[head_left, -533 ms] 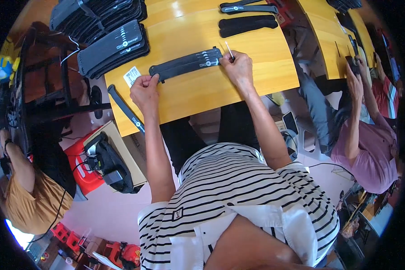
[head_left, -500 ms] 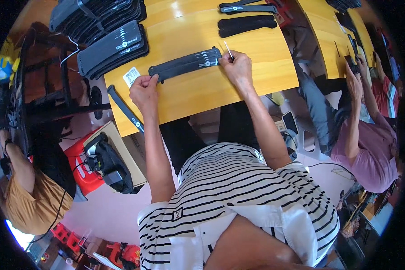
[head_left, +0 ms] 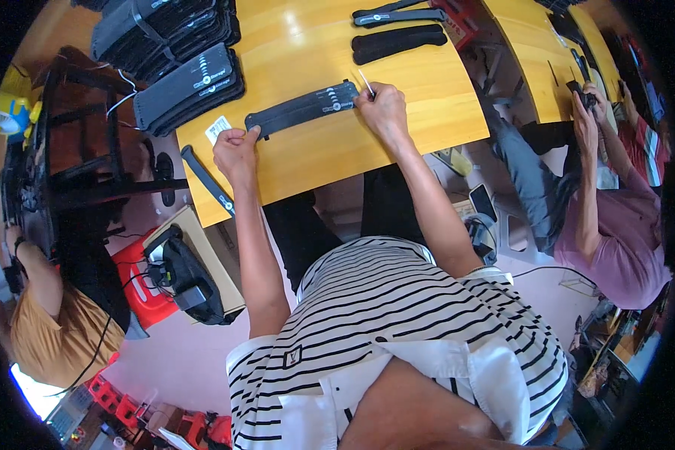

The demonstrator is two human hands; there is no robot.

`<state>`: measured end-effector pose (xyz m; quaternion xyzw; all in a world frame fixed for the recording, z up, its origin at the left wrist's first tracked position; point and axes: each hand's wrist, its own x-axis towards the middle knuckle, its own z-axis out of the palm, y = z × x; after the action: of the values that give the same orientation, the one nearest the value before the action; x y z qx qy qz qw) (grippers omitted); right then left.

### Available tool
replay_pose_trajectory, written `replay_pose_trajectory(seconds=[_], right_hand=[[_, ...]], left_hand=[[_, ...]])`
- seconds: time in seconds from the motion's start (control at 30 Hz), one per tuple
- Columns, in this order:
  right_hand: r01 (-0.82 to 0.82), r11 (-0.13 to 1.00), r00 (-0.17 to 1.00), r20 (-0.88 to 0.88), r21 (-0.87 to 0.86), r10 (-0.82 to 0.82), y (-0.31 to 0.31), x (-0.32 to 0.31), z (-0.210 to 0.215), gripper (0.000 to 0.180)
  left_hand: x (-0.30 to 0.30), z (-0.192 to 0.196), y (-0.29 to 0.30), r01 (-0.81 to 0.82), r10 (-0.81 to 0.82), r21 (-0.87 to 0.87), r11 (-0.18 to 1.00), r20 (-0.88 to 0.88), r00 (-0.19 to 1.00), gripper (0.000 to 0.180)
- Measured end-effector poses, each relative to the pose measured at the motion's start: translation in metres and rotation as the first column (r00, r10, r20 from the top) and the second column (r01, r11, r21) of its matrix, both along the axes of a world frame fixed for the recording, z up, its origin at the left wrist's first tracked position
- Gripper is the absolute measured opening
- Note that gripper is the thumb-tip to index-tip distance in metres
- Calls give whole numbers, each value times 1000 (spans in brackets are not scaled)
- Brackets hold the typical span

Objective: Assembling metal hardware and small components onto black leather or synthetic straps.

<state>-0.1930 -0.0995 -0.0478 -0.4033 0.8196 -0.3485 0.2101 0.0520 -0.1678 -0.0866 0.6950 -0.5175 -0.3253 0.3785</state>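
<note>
A black fabric strap (head_left: 300,110) with pale printing lies nearly level on the yellow table, running between my two hands. My left hand (head_left: 235,156) pinches its left end between thumb and fingers. At the strap's right end, my right hand (head_left: 383,112) is closed around a thin tool with a pale, slender tip (head_left: 364,79). That tip points up and away; the rest of it is mostly hidden in the fist. The right fingers touch or nearly touch the strap's end; I cannot tell which. A white printed label (head_left: 219,127) lies just beyond my left hand.
Stacked black straps (head_left: 184,90) and a banded bundle (head_left: 154,34) fill the table's far left. More straps (head_left: 399,43) lie far right. A single strap (head_left: 206,180) lies along the left edge. A person in purple (head_left: 615,240) handles a dark object at another table.
The view has shifted slightly, moving the table and hands a little left in the picture. Both hands keep their grips, and the strap lies as before between them.
</note>
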Motion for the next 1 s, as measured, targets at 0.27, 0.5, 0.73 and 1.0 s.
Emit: replay_pose_trajectory(seconds=[0.27,0.5,0.73,1.0], right_hand=[[7,1000,1000,-18,-5,-7,-2,-4,-8,12],[-36,993,982,-188,-115,14,4,-30,-1,13],[-231,965,828,-545,-122,130,-43,22,-2,11],[-365,927,563,-814,-88,145,-63,37,-27,8]], left_hand=[[0,11,3,40,-30,50,998,-173,984,23],[-4,28,27,93,-81,-215,972,60,995,23],[-68,24,42,724,-366,-207,658,752,548,71],[-73,17,34,769,-487,-92,632,725,487,84]])
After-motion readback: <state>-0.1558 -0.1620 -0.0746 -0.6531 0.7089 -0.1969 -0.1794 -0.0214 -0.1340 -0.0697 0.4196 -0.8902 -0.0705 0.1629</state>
